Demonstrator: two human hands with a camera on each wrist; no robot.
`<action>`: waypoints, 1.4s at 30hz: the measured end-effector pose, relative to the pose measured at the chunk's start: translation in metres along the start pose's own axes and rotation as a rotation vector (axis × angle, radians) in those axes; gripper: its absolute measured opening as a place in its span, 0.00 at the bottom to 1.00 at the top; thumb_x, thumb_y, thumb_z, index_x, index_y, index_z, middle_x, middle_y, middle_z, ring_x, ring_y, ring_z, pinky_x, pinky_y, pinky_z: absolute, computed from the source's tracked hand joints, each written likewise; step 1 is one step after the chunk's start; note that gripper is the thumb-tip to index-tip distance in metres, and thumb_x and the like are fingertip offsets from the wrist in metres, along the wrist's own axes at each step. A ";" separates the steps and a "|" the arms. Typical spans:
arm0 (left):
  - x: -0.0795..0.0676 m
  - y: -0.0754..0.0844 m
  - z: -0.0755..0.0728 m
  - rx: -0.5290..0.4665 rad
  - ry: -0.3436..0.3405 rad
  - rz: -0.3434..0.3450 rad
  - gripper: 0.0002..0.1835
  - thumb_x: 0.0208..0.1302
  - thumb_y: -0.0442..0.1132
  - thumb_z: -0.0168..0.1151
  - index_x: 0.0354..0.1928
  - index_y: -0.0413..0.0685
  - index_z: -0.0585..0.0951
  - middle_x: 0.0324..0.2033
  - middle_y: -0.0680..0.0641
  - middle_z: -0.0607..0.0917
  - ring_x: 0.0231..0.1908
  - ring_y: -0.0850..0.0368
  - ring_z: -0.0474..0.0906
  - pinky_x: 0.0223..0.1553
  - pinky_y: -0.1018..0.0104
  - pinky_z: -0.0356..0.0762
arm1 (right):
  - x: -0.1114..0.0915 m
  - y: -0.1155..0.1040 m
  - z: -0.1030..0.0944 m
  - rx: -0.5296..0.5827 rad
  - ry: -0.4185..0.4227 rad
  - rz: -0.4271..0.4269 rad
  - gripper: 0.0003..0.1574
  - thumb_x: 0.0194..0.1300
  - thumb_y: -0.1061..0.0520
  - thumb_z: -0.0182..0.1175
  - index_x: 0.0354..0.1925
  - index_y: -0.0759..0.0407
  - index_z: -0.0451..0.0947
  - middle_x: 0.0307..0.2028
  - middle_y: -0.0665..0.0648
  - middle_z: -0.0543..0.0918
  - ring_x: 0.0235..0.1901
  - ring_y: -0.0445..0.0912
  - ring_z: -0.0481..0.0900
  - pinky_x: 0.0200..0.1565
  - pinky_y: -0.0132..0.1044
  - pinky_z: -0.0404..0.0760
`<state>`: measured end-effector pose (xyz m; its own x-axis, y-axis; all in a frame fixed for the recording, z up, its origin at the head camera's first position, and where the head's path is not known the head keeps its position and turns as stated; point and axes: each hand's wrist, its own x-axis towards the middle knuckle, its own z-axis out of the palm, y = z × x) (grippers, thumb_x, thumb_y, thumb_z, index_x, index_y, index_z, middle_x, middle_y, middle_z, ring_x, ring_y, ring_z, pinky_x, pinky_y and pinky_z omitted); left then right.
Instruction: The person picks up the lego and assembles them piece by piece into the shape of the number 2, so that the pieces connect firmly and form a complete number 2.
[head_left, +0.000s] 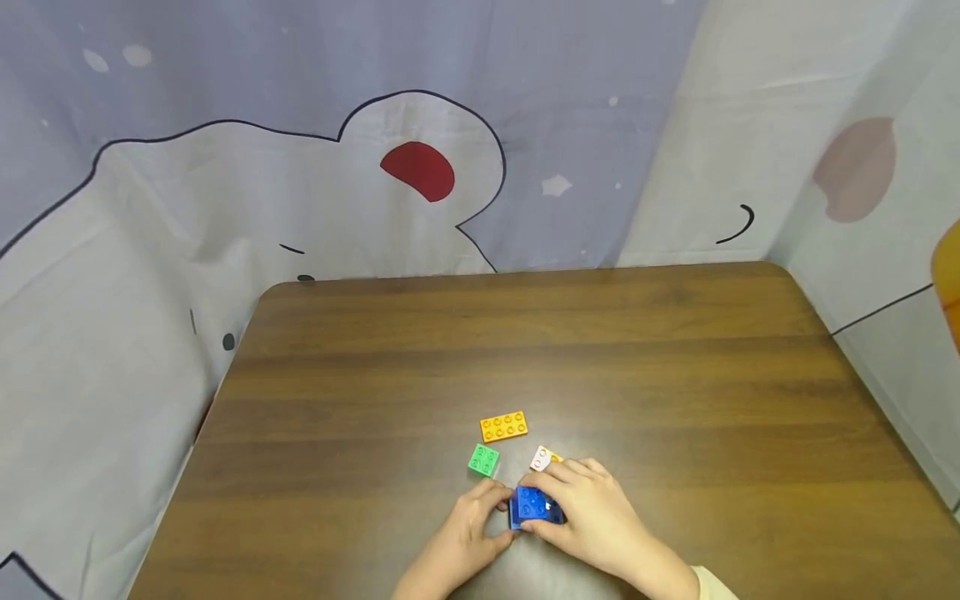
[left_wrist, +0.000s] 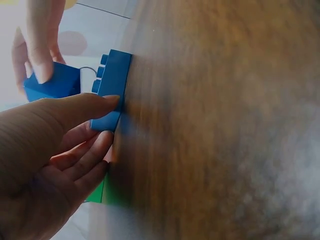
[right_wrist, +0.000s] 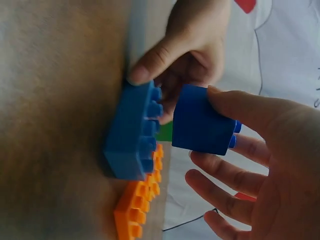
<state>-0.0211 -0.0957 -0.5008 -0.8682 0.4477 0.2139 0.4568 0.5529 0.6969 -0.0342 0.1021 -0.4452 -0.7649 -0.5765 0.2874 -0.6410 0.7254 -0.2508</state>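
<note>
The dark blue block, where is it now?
In the head view, the dark blue block is near the bottom, just right of centre, held by the right hand above the longer blue brick.

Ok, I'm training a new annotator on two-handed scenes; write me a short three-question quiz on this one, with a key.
1. What colour is the small brick in the right hand: A green, B blue, or C orange?
2. True or false: the small brick is pressed down onto the long blue brick.
3. In the head view, how many studs show on the orange brick, the one lying beyond the green brick?

Key:
1. B, blue.
2. False. The right wrist view shows a gap between it and the long blue brick, which the left hand grips.
3. Eight.
</note>
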 end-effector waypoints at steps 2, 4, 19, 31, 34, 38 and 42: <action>0.000 -0.001 0.001 -0.004 -0.005 -0.007 0.18 0.46 0.31 0.70 0.43 0.38 0.79 0.39 0.51 0.79 0.40 0.62 0.77 0.44 0.72 0.78 | -0.001 -0.001 0.004 -0.003 -0.006 -0.009 0.24 0.48 0.36 0.67 0.43 0.42 0.77 0.40 0.44 0.81 0.42 0.43 0.78 0.45 0.39 0.73; 0.000 -0.002 0.001 -0.016 -0.005 -0.009 0.18 0.45 0.30 0.70 0.43 0.38 0.79 0.39 0.51 0.79 0.39 0.63 0.77 0.44 0.72 0.78 | -0.001 -0.002 0.006 -0.002 -0.008 -0.014 0.25 0.47 0.36 0.67 0.43 0.42 0.78 0.40 0.44 0.81 0.42 0.43 0.78 0.45 0.39 0.73; -0.003 -0.001 -0.001 -0.060 -0.014 -0.005 0.20 0.44 0.27 0.66 0.44 0.40 0.79 0.40 0.53 0.79 0.40 0.64 0.75 0.45 0.71 0.77 | -0.005 -0.013 0.011 0.001 -0.059 0.045 0.25 0.49 0.39 0.67 0.46 0.43 0.78 0.39 0.43 0.80 0.41 0.42 0.79 0.42 0.42 0.78; 0.002 -0.003 0.001 -0.010 0.028 0.025 0.18 0.45 0.29 0.69 0.43 0.39 0.80 0.38 0.52 0.80 0.38 0.64 0.77 0.44 0.73 0.77 | 0.002 -0.008 0.009 0.074 -0.101 0.035 0.25 0.51 0.44 0.68 0.47 0.48 0.77 0.37 0.45 0.77 0.34 0.41 0.76 0.37 0.40 0.78; 0.004 -0.002 0.001 -0.001 0.037 0.023 0.18 0.45 0.30 0.71 0.41 0.39 0.80 0.37 0.51 0.80 0.38 0.62 0.78 0.43 0.73 0.78 | 0.004 -0.006 0.008 0.112 -0.126 0.044 0.25 0.52 0.45 0.68 0.47 0.50 0.76 0.40 0.48 0.78 0.37 0.42 0.77 0.39 0.43 0.79; 0.002 0.000 0.000 0.007 0.023 0.007 0.18 0.45 0.30 0.71 0.41 0.37 0.80 0.38 0.50 0.81 0.38 0.62 0.78 0.43 0.73 0.78 | 0.002 -0.005 0.007 0.125 -0.151 0.031 0.25 0.52 0.45 0.68 0.47 0.50 0.76 0.40 0.48 0.78 0.38 0.42 0.76 0.40 0.43 0.79; 0.001 0.001 0.000 0.005 0.012 -0.007 0.18 0.45 0.30 0.71 0.42 0.37 0.80 0.38 0.50 0.82 0.38 0.62 0.78 0.43 0.73 0.78 | 0.000 -0.005 0.007 0.128 -0.153 0.023 0.25 0.52 0.46 0.68 0.48 0.50 0.76 0.40 0.47 0.78 0.38 0.41 0.76 0.40 0.43 0.79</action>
<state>-0.0215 -0.0952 -0.5001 -0.8736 0.4353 0.2176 0.4519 0.5596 0.6947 -0.0311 0.0959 -0.4499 -0.7740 -0.6177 0.1392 -0.6187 0.6910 -0.3738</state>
